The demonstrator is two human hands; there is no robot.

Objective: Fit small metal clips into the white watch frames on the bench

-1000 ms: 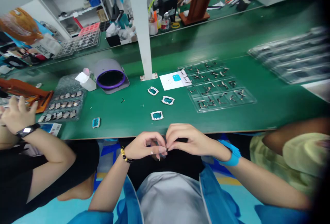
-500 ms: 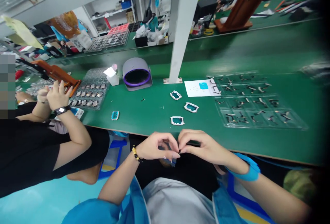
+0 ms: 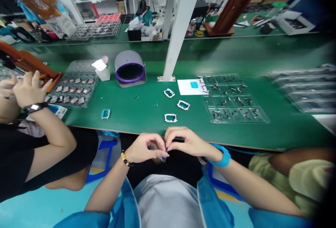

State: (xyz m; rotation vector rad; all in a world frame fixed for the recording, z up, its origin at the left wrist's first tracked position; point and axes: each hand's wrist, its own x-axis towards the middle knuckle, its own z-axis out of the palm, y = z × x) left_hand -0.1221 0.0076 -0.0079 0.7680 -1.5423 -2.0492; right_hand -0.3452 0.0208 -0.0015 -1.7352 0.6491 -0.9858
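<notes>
My left hand [image 3: 144,148], with a beaded bracelet at the wrist, is closed in a pinch beyond the front edge of the table. Its fingertips meet those of my right hand [image 3: 188,142], which is pinched as well. A tiny dark piece seems to sit between them, too small to name. Closest to my hands on the table lies a white-rimmed watch-shaped frame [image 3: 166,119]. Behind it are a second frame [image 3: 187,107] and a third frame [image 3: 172,95]. Farther left rests a small blue-faced frame [image 3: 105,114].
A clear compartment tray [image 3: 213,121] with small dark flex parts lies right of a white sheet [image 3: 183,91]. A grey and purple fan [image 3: 130,56] stands near a white post [image 3: 174,46]. At left, a co-worker's hand [image 3: 28,90] is beside a tray [image 3: 86,105] of metal parts.
The view has swung to the right, so things on the table sit farther left and more trays show at right. My hands stay pinched together.
</notes>
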